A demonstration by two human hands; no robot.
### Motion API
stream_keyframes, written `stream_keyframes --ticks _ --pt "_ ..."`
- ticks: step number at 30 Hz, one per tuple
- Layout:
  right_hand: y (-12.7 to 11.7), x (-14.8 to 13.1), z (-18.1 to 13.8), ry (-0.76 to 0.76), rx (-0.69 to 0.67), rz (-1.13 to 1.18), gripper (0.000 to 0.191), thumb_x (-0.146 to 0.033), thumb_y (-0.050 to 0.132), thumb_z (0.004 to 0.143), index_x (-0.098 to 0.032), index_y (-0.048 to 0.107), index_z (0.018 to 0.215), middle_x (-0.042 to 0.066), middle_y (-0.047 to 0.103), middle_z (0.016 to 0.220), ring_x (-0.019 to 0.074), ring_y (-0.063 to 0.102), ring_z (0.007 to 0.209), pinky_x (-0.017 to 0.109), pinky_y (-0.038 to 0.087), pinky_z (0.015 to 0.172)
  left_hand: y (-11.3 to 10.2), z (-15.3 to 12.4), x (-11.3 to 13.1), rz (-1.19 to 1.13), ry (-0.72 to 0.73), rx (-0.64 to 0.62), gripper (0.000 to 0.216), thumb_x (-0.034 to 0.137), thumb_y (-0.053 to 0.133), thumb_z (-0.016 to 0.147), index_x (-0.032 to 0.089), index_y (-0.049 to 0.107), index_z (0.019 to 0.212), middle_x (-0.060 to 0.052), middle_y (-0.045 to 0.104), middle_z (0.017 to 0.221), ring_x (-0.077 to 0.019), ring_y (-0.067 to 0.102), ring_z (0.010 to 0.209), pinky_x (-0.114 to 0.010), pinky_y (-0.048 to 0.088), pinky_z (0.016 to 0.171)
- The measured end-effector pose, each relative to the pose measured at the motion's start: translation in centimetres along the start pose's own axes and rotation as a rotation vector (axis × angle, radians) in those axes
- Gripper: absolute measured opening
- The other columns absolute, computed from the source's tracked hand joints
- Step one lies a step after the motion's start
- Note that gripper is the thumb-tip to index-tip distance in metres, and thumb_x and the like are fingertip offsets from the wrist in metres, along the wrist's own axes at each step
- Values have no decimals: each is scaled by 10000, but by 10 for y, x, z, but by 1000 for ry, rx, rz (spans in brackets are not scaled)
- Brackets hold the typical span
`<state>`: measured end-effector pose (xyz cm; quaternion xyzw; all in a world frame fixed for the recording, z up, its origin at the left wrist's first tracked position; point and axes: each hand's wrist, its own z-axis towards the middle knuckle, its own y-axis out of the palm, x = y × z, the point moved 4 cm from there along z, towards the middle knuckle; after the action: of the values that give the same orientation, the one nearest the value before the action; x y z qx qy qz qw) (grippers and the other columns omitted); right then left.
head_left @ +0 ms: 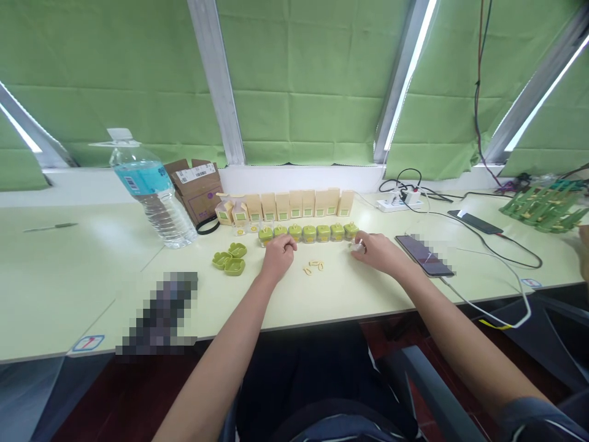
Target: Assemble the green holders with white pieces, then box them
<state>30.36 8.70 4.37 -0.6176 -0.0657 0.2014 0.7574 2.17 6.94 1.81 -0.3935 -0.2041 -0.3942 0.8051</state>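
My left hand point(278, 254) rests on the table with its fingers curled closed, just in front of a row of small clear jars with green lids point(308, 232); whatever it may hold is hidden. At the right end of that row, my right hand point(373, 250) pinches a small whitish, clear piece point(356, 247), too small to make out fully. Between my hands lie several small yellow loop-shaped pieces point(315, 266). Left of my left hand sit three loose green lids point(230, 260), turned hollow side up.
Behind the jars stands a row of small cream boxes point(296, 204), with a few unlidded clear jars point(240, 228) at its left. A large water bottle point(154, 199) and an open cardboard box point(197, 193) stand left. At right are a phone point(424, 255), cables, a power strip point(399, 204) and a green rack point(545, 205).
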Motion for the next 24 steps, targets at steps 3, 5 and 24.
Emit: stream_keyframes --ticks 3,5,24 --pt "-12 -14 1 -64 18 80 238 -326 636 858 -223 631 1073 76 731 906 237 676 809 289 443 671 0 1 0 1 -9 -5 251 27 410 707 204 566 622 -4 576 669 -170 564 699 -308 439 711" --pt "-18 -28 3 -122 44 149 219 -326 648 860 -233 631 1057 66 725 914 231 673 820 293 458 697 0 1 0 3 -14 -12 248 31 411 709 204 567 623 -6 584 675 -172 566 703 -308 439 713" --pt "36 -110 59 -395 241 724 342 -231 654 838 -217 603 1176 77 671 1167 212 632 1068 332 549 880 0 5 -8 75 -102 -48 208 62 451 742 198 608 749 3 629 699 -168 567 675 -291 435 704"
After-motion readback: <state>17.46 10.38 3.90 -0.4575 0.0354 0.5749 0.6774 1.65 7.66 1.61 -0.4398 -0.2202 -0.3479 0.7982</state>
